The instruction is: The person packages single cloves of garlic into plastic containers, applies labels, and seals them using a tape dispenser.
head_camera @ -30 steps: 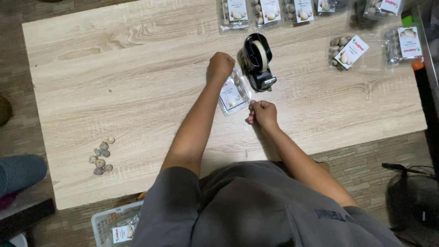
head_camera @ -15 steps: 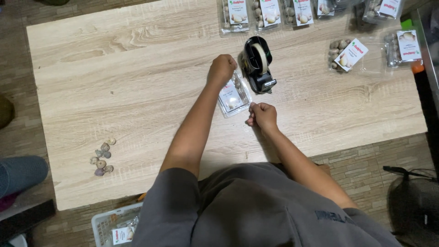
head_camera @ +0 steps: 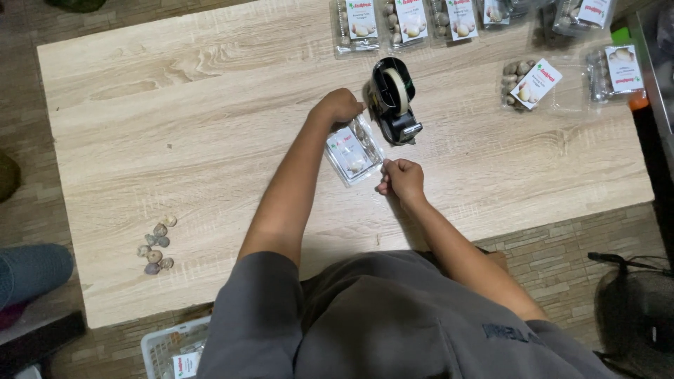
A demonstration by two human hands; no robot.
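Centrally, a small clear pack (head_camera: 353, 152) with a white label lies flat on the wooden table (head_camera: 175, 119), between the two hands. Left hand (head_camera: 339, 105) at the pack's 11 o'clock, fist-like, fingers curled together, resting at the pack's upper edge and touching or nearly touching the tape dispenser (head_camera: 393, 100); whether it grips anything, cannot tell. Right hand (head_camera: 401, 178) at the pack's 4 o'clock, just beside its lower right corner, fingers pinched together at that corner; what is pinched is too small to make out.

Dispenser: black, upright, pale roll in it, at the pack's 1 o'clock, just beside it.

Containers: a row of clear packs (head_camera: 411, 21) along the table's far edge, 12 to 1 o'clock of the dispenser, each with a white label and pale round items inside. One more pack (head_camera: 535, 84) at the dispenser's 3 o'clock, well apart, tilted, with brownish round pieces inside; another (head_camera: 621, 69) further right near the table's edge. The central pack holds a few pale pieces, partly hidden under the label.

A loose cluster of small pebble-like pieces (head_camera: 156, 245), grey and tan, lies at 8 o'clock of the pack, well apart, near the table's near edge. White basket (head_camera: 165, 344) on the floor below that edge, contents unclear.
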